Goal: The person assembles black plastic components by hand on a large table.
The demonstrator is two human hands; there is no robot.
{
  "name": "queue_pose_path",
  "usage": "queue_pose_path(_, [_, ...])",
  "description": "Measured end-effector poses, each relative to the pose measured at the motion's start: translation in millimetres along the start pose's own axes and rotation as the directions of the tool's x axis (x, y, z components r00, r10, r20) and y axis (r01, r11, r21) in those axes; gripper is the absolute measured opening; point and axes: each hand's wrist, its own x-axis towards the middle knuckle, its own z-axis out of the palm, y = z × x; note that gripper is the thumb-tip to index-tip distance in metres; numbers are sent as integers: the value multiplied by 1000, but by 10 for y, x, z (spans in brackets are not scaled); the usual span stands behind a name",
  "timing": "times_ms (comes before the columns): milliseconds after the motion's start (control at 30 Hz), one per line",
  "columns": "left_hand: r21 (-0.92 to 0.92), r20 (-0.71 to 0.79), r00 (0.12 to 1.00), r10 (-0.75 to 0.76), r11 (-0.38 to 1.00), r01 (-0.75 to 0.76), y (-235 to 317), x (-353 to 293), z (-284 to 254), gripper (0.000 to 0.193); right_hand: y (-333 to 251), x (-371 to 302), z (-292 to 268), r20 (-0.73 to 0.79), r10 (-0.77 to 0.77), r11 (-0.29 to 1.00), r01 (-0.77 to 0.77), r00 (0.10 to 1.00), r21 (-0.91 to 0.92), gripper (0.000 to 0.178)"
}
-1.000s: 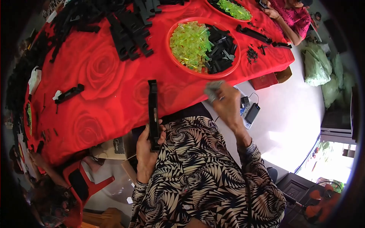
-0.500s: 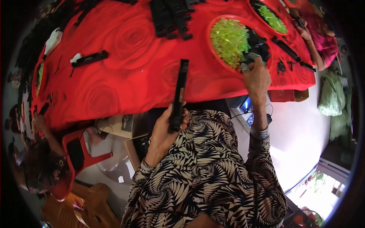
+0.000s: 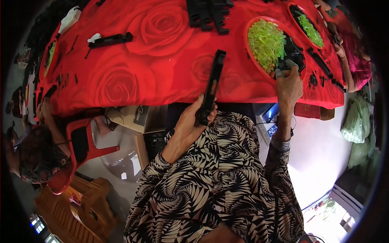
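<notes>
Red cloth printed with large roses covers the counter (image 3: pixel 133 69), seen from the head camera looking down over a person in a black-and-cream patterned top. Near the counter's front edge, the left hand (image 3: pixel 190 121) is closed around the lower end of a long black plastic bar (image 3: pixel 212 87), thumb on one side and fingers wrapped on the other; the bar stands up from the fist and leans over the cloth, its far end pointing away. To the right, the right hand (image 3: pixel 288 83) reaches to a red round tray (image 3: pixel 253 60) and its fingertips, which wear pale covers, are pinched on small black parts (image 3: pixel 289 54) lying in the tray's right half; exactly which piece they grip is too small to tell. Just left of those parts in the same tray sits a heap of yellow-green plastic pieces (image 3: pixel 265 42). Farther right a second red tray (image 3: pixel 292 10) holds more green pieces, and another person's hand (image 3: pixel 342 50) rests beside it. At the far middle lies a stack of black bars (image 3: pixel 208 14), and at the far left a single black bar (image 3: pixel 110 39) lies flat. Below the counter on the left stands a red plastic chair (image 3: pixel 81 146).
</notes>
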Motion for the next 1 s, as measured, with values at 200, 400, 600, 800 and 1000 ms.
queue_pose_path(200, [7,-5,1000,14,1000,-14,-4,-27,70,42,75,-17,40,-70,-145,985,137,987,-104,23])
queue_pose_path(400, [-105,57,998,-24,994,30,-9,3,-1,41,165,105,56,14,-88,992,88,996,-90,26])
queue_pose_path(600, [-53,-42,999,20,998,-23,26,-77,60,41,141,50,-12,44,-51,990,45,998,133,27])
queue_pose_path(800, [-76,39,999,-8,997,11,16,-37,-78,57,394,68,62,12,-48,816,32,999,578,24])
queue_pose_path(1000, [-118,24,1000,-10,993,13,17,-88,-98,64,232,-145,-95,236,-95,395,-180,967,901,44])
